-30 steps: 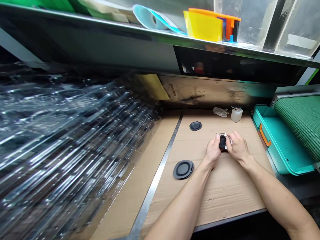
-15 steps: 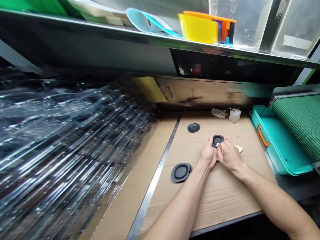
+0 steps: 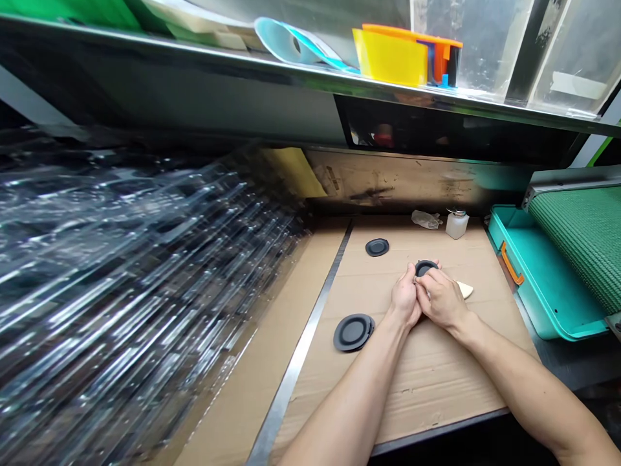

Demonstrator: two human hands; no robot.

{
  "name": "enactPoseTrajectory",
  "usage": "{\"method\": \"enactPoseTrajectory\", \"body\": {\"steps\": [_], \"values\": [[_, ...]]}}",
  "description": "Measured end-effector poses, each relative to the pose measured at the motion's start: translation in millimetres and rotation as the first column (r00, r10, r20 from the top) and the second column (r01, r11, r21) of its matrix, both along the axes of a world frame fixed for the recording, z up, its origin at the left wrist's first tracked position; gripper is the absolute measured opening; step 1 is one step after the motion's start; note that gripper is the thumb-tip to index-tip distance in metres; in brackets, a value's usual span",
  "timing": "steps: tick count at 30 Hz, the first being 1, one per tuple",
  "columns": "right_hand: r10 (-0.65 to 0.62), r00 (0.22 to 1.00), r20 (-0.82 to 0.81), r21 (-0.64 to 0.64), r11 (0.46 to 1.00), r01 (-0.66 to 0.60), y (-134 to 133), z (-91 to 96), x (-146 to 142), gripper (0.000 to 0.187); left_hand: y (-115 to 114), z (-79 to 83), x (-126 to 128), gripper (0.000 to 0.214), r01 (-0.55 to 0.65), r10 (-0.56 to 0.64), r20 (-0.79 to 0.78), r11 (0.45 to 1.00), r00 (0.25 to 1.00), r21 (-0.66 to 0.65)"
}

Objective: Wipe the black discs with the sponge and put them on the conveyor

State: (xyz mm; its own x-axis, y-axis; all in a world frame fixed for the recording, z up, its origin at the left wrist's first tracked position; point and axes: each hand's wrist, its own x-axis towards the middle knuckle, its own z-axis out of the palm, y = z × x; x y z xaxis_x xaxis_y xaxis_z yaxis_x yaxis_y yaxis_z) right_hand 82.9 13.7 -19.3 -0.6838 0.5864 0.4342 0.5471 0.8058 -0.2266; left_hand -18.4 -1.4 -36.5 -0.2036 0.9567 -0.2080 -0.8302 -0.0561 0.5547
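Observation:
A small black round part with a raised rim [image 3: 426, 266] is held over the cardboard by my left hand [image 3: 404, 298], whose fingers are closed around it. My right hand [image 3: 441, 298] crosses in front of the part, its fingers pinched at the near left of the rim. Whatever those fingers hold is hidden. Beyond my hands to the left lies a similar black round part [image 3: 377, 247]. A larger one, seemingly stacked [image 3: 353, 332], rests left of my left forearm. Partly behind my right hand is a cream-coloured flat piece [image 3: 465, 289].
Shiny clear plastic trays [image 3: 145, 278] are piled at left. At the back stand a small white bottle [image 3: 457, 224] and a crumpled clear bag [image 3: 425, 220]. A teal bin [image 3: 533, 304] sits at right under a green conveyor belt [image 3: 577, 226]. A shelf edge [image 3: 291, 72] runs overhead.
My right fingers have moved left across the near side of the black part, covering more of it. A small white bit at those fingertips no longer shows. The view has shifted slightly.

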Motion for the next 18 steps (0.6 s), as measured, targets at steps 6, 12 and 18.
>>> {"method": "enactPoseTrajectory", "body": {"steps": [6, 12, 18], "values": [[-0.226, 0.965, 0.131, 0.011, 0.974, 0.226, 23.7, 2.8, 25.1, 0.025, -2.2, 9.4, -13.6, 0.041, -0.104, 0.106, 0.037, 0.993, 0.994, -0.048], [-0.474, 0.878, 0.06, -0.011, 0.88, 0.476, 58.6, 14.9, 61.4, 0.031, -7.2, 19.0, -13.0, 0.041, 0.0, 0.01, 0.112, 0.996, 0.994, -0.093], [-0.566, 0.792, 0.23, -0.065, 0.803, 0.593, 73.3, 21.1, 74.1, 0.032, -10.0, 21.9, -17.9, 0.036, 0.066, -0.057, 0.21, 0.997, 0.976, -0.038]]}}
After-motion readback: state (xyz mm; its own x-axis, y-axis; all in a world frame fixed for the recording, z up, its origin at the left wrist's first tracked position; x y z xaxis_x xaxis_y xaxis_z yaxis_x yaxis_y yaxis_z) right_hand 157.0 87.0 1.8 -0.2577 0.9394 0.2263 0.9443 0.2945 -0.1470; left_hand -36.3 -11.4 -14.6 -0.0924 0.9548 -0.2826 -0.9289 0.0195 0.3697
